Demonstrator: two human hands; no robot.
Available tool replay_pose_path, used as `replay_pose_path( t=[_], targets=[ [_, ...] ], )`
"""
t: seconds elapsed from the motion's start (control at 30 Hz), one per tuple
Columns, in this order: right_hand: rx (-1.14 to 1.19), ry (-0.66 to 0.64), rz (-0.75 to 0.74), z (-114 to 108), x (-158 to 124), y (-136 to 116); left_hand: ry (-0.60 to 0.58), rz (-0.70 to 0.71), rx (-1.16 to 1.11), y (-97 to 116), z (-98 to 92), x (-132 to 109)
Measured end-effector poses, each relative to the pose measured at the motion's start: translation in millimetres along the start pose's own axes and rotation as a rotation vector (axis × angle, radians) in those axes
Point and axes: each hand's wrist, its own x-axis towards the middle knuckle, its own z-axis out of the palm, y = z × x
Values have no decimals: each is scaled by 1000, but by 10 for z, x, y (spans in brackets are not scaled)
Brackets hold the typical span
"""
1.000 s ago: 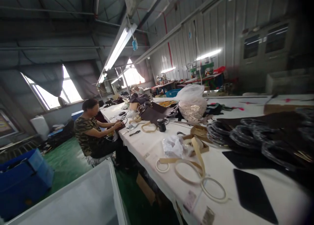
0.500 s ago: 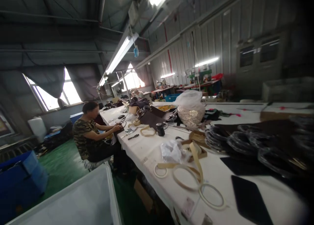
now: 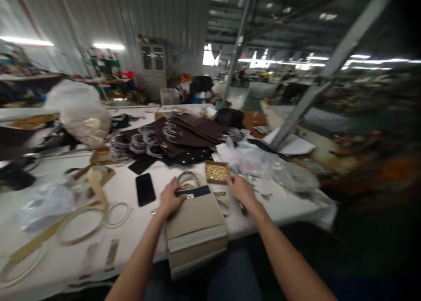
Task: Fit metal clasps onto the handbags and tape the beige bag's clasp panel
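Observation:
A beige bag piece (image 3: 194, 224) with a dark strip and a metal clasp along its far edge lies at the table's near edge, overhanging toward me. My left hand (image 3: 170, 199) rests on its far left corner, fingers curled over the dark strip. My right hand (image 3: 241, 188) lies on the table just right of the piece, fingers extended toward a small open box of gold-coloured fittings (image 3: 216, 171). A metal ring handle (image 3: 187, 178) lies just beyond the piece.
A black phone (image 3: 145, 189) lies left of my left hand. Beige straps and rings (image 3: 86, 224) spread at the left. Dark brown bag panels (image 3: 187, 134) and bundled handles (image 3: 138, 144) are stacked behind. Crumpled plastic bags (image 3: 263, 163) lie to the right. A tilted metal post (image 3: 309, 95) rises at the right.
The view has swung from the long table and a seated co-worker at the left to my own place at the table. Both my hands and the beige piece have come into view.

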Motion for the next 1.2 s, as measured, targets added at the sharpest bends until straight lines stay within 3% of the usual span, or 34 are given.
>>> replay_pose_path(
  t=[0.1, 0.2, 0.4, 0.53, 0.63, 0.77, 0.8, 0.93, 1.1, 1.2],
  targets=[
    [-243, -110, 41, -267, -111, 486, -25, 31, -12, -153, 79, 74],
    [-400, -185, 2, -233, -67, 563, -24, 36, -7, -173, 86, 44],
    [-332, -140, -71, -320, -81, 733, 6, 58, -3, -236, 144, 94],
    [-401, -179, -41, -341, -125, 798, -4, 68, -10, -303, 177, 127],
    [-465, -168, -65, -345, -177, 715, 5, 72, -14, -317, 176, 118],
    [-328, 20, -158, -320, -433, 515, 11, 82, -28, -283, 155, 90],
    [-252, 3, -151, -291, -530, 462, 11, 81, -31, -273, 150, 89],
    [-57, -259, -17, -107, -925, 231, 0, 92, -48, -271, 122, 99],
    [-184, -131, -24, 30, -1231, -83, -63, 124, -67, -304, 40, 92],
    [-230, -169, 0, 39, -1326, -191, -45, 107, -27, -234, -36, 49]
  ],
)
